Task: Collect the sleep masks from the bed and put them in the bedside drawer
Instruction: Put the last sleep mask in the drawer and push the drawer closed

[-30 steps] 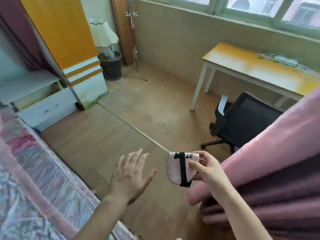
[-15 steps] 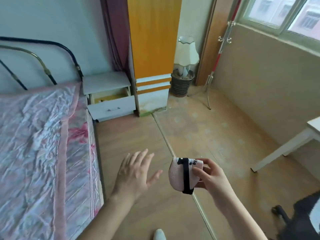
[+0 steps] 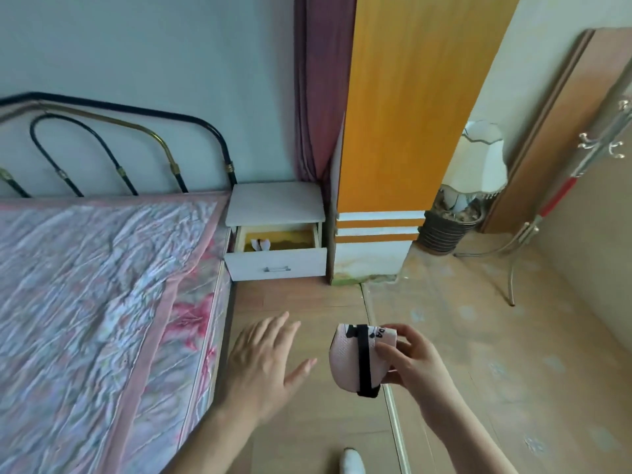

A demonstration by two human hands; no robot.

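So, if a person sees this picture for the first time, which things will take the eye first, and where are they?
First the pink sleep mask with its black strap, held in the right hand low in the middle, with the left hand open beside it. Next the tall orange wardrobe at the back, and left of it the white bedside drawer, pulled open with something pale inside.

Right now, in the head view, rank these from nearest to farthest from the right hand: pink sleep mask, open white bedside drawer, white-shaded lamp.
1. Pink sleep mask with black strap: held in the right hand.
2. Open white bedside drawer: ahead, beside the bed.
3. White-shaded lamp: far right corner.
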